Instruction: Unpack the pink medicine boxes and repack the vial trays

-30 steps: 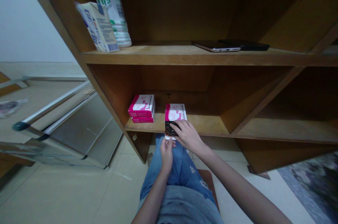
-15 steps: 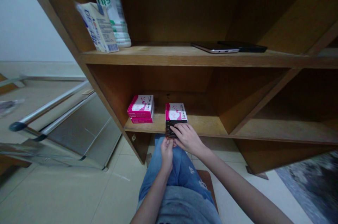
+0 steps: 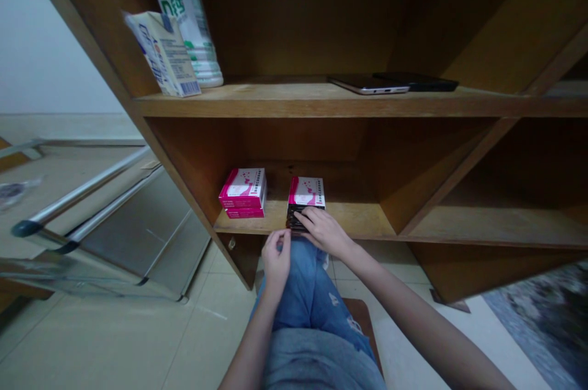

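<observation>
A pink and white box (image 3: 307,191) lies on the lower shelf, its printed top facing up. From its near end sticks out a dark, glossy, ribbed tray (image 3: 294,218), which looks like a row of small dark brown vials. My right hand (image 3: 322,229) reaches over this tray from the right, its fingers resting on it and gripping it. At the tray's near left corner, just off the shelf edge, my left hand (image 3: 276,255) has thumb and forefinger drawn together. Whatever is between those fingertips is too small to make out.
Two similar pink boxes (image 3: 243,191) are stacked at left. Above stand a milk carton (image 3: 169,56), a white bottle (image 3: 195,29) and flat phones (image 3: 370,82). A metal-framed rack (image 3: 138,225) is beside the cabinet. My knees are under the shelf.
My left hand has moved left, away from my right hand, to the tray's near left corner. The tray and right hand appear slightly higher, and the view has shifted a little.
</observation>
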{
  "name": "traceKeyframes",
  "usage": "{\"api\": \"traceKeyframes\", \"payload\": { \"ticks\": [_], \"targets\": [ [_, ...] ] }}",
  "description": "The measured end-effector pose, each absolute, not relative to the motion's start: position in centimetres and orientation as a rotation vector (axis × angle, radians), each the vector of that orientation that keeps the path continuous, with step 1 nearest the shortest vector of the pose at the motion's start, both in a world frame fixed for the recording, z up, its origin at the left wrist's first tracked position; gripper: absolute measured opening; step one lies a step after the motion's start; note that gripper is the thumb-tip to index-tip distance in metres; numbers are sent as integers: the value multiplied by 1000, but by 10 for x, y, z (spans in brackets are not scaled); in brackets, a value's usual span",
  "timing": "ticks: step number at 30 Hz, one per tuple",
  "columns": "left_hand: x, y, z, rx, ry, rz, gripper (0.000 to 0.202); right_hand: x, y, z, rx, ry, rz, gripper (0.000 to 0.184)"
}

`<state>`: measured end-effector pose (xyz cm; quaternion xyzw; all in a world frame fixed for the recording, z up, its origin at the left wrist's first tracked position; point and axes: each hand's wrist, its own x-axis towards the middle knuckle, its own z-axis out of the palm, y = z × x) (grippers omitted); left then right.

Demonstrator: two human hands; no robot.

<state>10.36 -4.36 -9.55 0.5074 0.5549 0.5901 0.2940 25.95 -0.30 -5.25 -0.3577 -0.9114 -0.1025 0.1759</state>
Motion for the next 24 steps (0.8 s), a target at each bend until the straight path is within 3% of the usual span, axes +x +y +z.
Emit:
{"api": "traceKeyframes", "payload": {
  "ticks": [3,6,10,15,24],
  "targets": [
    [94,-22,-65,1665,1499,1662,24,264,-1,-54,-977,-2579,-271,47],
    [95,22,-53,1878,1363,1533,27,267,2,-55,-958,-2571,-222,47],
    [98,74,-69,1792,1288,1248,26,267,3,-56,-965,-2535,-174,49],
    [92,87,-89,1627,1171,1319,29,268,-2,-63,-939,-2535,-206,48],
    [89,82,-83,1565,1113,1337,34,269,-20,-69,-848,-2529,-485,43]
  ]
}}
